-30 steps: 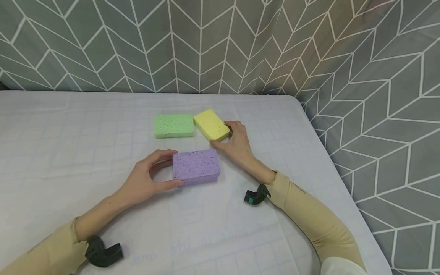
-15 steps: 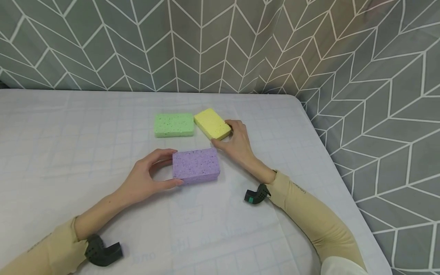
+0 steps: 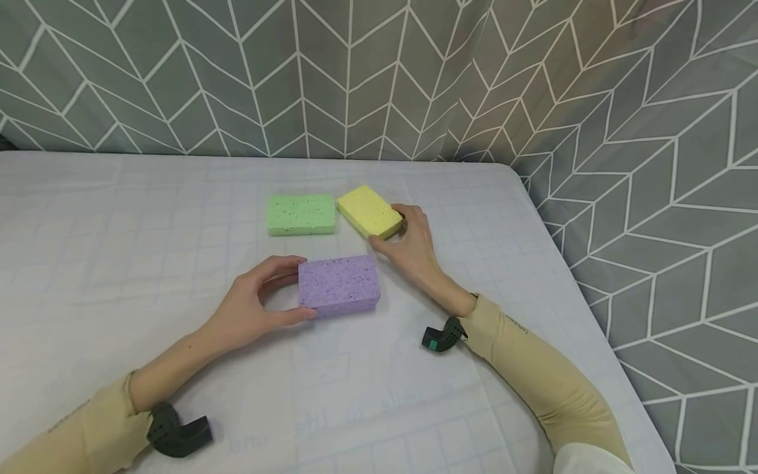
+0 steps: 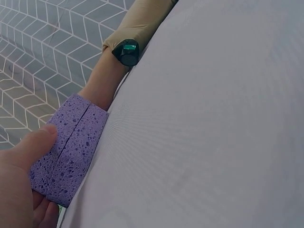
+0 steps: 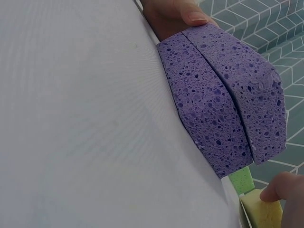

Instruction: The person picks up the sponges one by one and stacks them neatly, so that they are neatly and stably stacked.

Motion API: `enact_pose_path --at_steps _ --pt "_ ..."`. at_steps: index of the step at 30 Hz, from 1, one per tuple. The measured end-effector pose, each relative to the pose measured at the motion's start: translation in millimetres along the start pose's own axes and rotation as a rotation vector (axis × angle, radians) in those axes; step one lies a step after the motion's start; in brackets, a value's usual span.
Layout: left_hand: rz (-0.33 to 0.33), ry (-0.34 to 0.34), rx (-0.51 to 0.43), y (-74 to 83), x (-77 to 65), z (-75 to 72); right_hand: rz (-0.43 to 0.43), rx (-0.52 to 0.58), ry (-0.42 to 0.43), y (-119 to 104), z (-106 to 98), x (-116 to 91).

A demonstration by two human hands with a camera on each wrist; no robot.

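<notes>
Two purple sponges are stacked on the table; a seam between them shows in both wrist views. My left hand grips the stack at its left end, thumb on the near side and fingers on the far side. The thumb presses near the seam in the left wrist view. Farther back, my right hand pinches a yellow sponge by its right end between thumb and fingers. The yellow sponge lies at a slant. Just left of it lies a green sponge, lying square and untouched.
A white cloth with faint grid lines covers the table. A grey curtain with white zigzag lines hangs behind and along the right edge. Black wrist cameras sit on both sleeves.
My right hand has shifted the yellow sponge slightly to the right, and a small gap shows between it and the green one. My left hand and the purple sponges stay put.
</notes>
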State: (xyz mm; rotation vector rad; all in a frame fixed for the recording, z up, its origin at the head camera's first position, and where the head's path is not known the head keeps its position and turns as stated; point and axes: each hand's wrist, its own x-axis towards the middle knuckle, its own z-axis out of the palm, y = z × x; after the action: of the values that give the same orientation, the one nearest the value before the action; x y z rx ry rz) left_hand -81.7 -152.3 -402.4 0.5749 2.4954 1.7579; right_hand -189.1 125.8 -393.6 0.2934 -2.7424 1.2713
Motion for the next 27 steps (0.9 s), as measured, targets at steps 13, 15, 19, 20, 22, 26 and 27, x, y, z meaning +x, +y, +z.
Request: enact_pose_path --at_steps 13,15,19,20,22,26,27 --pt "0.004 0.001 0.005 -1.4 0.1 0.5 -0.019 0.056 0.021 0.8 -1.6 -0.8" --pt "0.008 0.001 -0.001 -1.9 -0.2 0.4 -0.022 0.068 0.018 0.7 -2.0 -1.6" --pt "0.016 -0.003 -0.007 -2.0 -0.6 0.4 -0.033 0.096 0.014 1.0 -2.9 -3.1" --pt "0.017 -0.004 -0.008 -2.0 -0.7 0.4 -0.037 0.101 0.014 1.1 -3.0 -3.6" --pt "0.015 -0.005 -0.011 -1.9 -1.0 0.6 -0.046 0.111 0.015 1.5 -3.1 -4.1" --pt "0.011 -0.006 -0.015 -2.7 -1.8 0.7 -0.065 0.122 0.022 2.2 -2.7 -5.4" --pt "0.012 -0.006 -0.015 -2.9 -2.1 0.7 -0.07 0.125 0.025 2.4 -2.5 -5.5"
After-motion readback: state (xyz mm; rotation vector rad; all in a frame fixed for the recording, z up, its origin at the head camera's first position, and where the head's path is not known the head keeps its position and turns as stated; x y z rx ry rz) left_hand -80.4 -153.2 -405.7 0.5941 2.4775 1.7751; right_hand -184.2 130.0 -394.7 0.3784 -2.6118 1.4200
